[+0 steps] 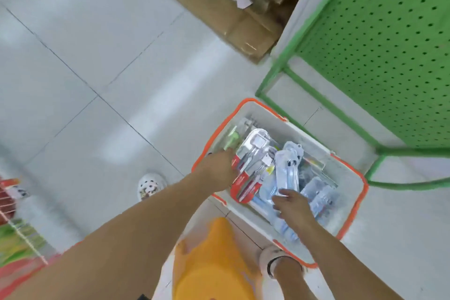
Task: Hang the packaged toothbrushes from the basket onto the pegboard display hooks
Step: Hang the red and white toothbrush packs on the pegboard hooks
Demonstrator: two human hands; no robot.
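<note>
While both hands reach into the basket (350,173), the packaged toothbrushes lie heaped inside it — none on the pegboard (389,44).

The left hand (216,168) grips the red-edged toothbrush pack (246,178) at its side, fingers curled round it; the right hand (292,204) rests on a clear blue pack (286,173) — whether its fingers pinch it or only touch cannot be told through the blur. The white, orange-rimmed basket sits on the tiled floor (97,56) just beside the green pegboard stand, with a cardboard box (231,19) farther off.

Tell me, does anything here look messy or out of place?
The toothbrush packs lie jumbled at crossed angles in the basket, and torn cardboard boxes sit heaped on the floor beside the green pegboard.
</note>
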